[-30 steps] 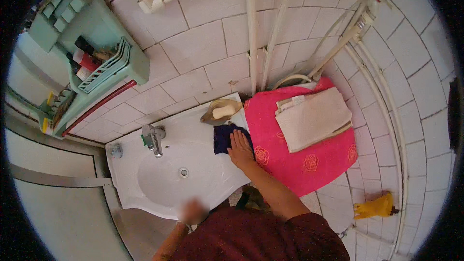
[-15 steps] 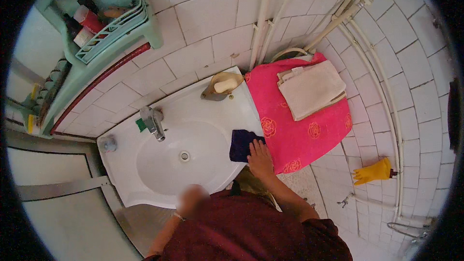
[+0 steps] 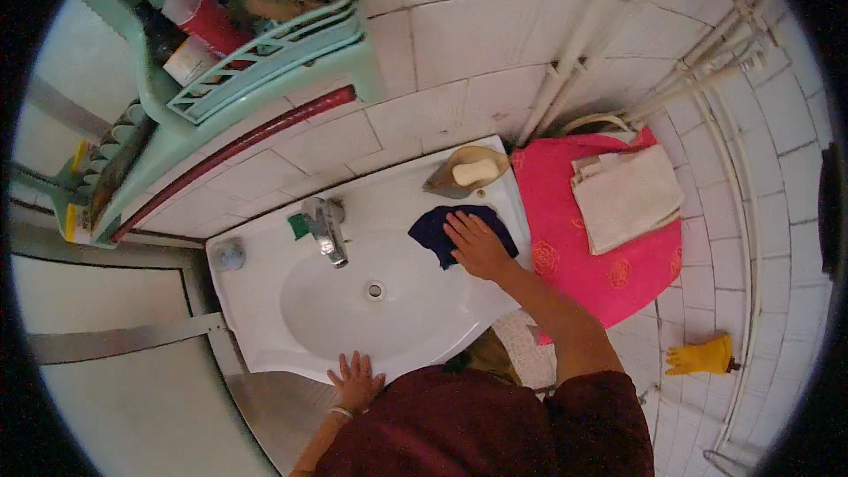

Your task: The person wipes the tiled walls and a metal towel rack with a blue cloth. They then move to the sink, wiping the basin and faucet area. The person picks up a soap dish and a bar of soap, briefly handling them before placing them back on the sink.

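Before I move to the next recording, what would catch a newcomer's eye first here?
Probably the bright pink cover, right of the white basin, with a folded pale cloth on top. Next, the dark blue cloth spread on the basin's right side, under the person's right hand. Then the yellow glove at far right.
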`<state>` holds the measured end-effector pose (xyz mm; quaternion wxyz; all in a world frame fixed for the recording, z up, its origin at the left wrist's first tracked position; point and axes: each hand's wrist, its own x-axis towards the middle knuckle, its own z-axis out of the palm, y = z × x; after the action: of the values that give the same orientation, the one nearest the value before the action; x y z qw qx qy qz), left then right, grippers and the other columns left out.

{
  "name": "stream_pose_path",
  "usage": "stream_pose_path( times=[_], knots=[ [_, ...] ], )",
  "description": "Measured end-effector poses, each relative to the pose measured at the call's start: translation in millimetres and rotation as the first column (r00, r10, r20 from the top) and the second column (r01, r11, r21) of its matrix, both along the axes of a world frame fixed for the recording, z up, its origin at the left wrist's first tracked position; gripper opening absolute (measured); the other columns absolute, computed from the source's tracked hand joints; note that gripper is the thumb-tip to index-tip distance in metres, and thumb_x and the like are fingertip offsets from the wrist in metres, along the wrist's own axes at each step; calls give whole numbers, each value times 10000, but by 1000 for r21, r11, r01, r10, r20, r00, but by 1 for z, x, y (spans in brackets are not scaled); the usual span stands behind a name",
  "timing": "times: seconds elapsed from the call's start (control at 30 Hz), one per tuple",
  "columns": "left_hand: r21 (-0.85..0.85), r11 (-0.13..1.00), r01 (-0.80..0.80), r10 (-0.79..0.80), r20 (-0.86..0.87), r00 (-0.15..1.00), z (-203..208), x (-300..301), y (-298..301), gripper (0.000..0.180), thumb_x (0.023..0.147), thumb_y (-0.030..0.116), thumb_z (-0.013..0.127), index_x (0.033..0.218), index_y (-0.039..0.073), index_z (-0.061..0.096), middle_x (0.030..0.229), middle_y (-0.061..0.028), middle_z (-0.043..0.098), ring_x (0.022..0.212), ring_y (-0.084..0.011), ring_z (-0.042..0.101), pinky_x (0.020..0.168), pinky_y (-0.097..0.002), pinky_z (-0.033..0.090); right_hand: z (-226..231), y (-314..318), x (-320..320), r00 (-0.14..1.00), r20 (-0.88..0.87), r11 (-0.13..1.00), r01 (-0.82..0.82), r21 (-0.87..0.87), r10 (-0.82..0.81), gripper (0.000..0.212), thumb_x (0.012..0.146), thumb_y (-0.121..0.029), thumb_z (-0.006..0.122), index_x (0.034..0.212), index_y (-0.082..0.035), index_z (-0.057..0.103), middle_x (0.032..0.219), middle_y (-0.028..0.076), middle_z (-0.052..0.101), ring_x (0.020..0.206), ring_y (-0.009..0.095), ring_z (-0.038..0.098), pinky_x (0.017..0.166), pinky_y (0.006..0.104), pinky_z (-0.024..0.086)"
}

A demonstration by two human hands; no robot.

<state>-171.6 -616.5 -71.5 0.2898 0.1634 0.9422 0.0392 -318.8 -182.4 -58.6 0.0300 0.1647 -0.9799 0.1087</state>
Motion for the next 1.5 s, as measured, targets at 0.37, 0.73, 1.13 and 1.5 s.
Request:
stream_pose_path(
  times=[0.37,0.73,1.13,1.5],
  knots=[
    [90,996,3,4,-82,997,-5,6,-2,642,876,544,489,1333,94,457,1458,-130,337,1393,-421,113,946,-777,18,-20,-76,-99,989,-81,988,-131,-80,124,579,891,-282,528,1376,1,386,1489,169,288,1388,318,240,1145,433,175],
    [46,999,-11,15,-87,996,-14,12,-3,646,868,550,499,1346,118,460,1483,-109,306,1402,-403,96,968,-760,-12,-34,-117,-136,982,-106,972,-173,-160,157,576,889,-312,529,1371,-20,408,1475,136,334,1374,292,287,1153,417,172],
    [-96,995,0,14,149,989,3,-14,7,625,877,549,483,1351,145,425,1478,-107,302,1388,-420,117,934,-795,102,-21,-26,1,997,-46,996,53,-79,-56,537,907,-215,515,1384,-14,373,1470,159,324,1360,312,297,1132,438,208],
    [600,376,-706,156,711,686,45,-192,263,468,947,317,535,1296,35,402,1191,-152,538,998,-259,588,839,-367,494,0,-2,130,896,119,898,436,-60,-427,540,882,-201,544,1348,33,403,1419,209,376,1312,352,355,1103,453,263]
  ],
)
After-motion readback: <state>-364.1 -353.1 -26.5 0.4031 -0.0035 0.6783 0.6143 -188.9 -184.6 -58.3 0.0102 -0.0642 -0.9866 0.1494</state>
